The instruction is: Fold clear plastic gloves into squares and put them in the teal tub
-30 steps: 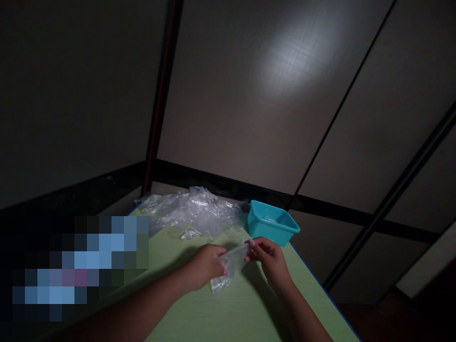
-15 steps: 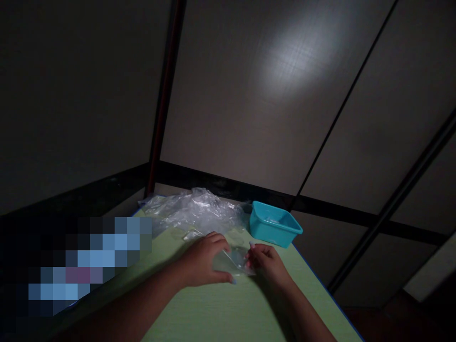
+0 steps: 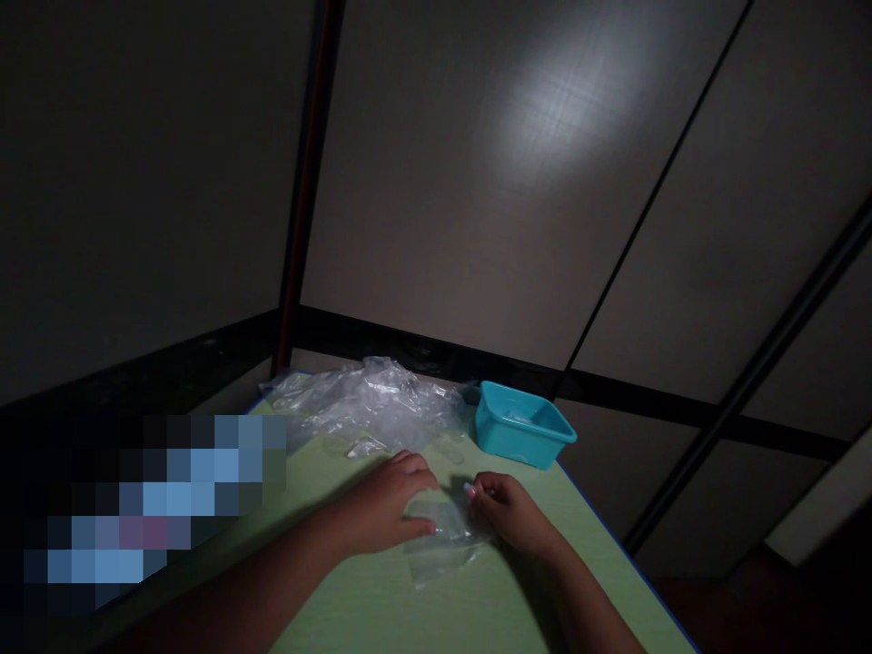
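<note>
A small clear plastic bag lies nearly flat between my hands at the front of the green table. My left hand is at the bag's left side, fingers and thumb spread apart, the thumb tip over the bag's upper part. My right hand is at the bag's right edge, with thumb and forefinger pinched together and the other fingers curled. What sits in that pinch, if anything, is too small and dark to make out.
Behind my hands is a heap of crumpled clear plastic bags. A turquoise plastic basin with something clear inside stands at the table's right edge. Dark panels rise behind the green table. A pixelated patch covers the lower left.
The small bag, earlier raised and slanting between my hands, now lies lower and flatter, reaching toward me. My left thumb has drawn back slightly to the left.
</note>
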A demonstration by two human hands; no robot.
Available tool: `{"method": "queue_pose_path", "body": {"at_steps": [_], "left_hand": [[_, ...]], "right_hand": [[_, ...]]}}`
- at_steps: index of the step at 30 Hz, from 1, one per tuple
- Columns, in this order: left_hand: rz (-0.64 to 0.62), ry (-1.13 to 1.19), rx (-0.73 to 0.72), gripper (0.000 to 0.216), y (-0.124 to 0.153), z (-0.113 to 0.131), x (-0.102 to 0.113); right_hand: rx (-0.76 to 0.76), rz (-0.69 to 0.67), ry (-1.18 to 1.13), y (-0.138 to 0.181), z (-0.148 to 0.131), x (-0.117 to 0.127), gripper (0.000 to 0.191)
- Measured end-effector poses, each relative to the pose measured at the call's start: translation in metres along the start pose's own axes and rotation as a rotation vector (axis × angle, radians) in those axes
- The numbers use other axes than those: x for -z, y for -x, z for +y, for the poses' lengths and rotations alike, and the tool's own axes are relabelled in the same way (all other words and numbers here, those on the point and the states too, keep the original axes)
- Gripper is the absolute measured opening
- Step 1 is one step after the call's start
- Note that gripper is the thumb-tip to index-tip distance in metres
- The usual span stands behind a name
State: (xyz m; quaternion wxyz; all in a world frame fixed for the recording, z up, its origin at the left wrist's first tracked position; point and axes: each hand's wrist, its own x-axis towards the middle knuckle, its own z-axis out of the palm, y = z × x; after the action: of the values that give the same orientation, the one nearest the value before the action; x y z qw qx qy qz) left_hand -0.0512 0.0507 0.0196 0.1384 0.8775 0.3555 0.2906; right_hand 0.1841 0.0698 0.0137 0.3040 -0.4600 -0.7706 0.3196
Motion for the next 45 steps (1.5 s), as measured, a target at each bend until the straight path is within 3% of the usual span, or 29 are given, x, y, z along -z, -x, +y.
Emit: {"method": "queue_pose_path", "body": {"at_steps": [3,9,12,15,20,45], "left_hand": [[-0.030,-0.042,0.020,0.053,0.002,0.001,-0.001],[0.016,-0.134,0.117,0.039,0.002,-0.004,-0.004],[-0.052,-0.170,0.216,0.060,0.005,-0.010,-0.006],[-0.155,-0.175,0.241,0.078,0.008,-0.015,-0.008],[-0.187,-0.180,0.215,0.085,0.010,-0.016,-0.006],[-0.271,-0.207,0.237,0.087,0.009,-0.020,-0.005]], "right_hand": [[0.090,0.114,0.167,0.000,0.001,0.003,0.024],[0.167,0.159,0.329,0.002,-0.002,0.005,0.016],[0.189,0.098,0.316,0.007,-0.006,0.003,0.034],[0.125,-0.049,0.387,0.012,-0.010,0.000,0.054],[0.060,-0.233,0.496,0.014,-0.017,-0.005,0.073],[-0.066,-0.393,0.522,0.010,-0.010,0.004,0.097]]}}
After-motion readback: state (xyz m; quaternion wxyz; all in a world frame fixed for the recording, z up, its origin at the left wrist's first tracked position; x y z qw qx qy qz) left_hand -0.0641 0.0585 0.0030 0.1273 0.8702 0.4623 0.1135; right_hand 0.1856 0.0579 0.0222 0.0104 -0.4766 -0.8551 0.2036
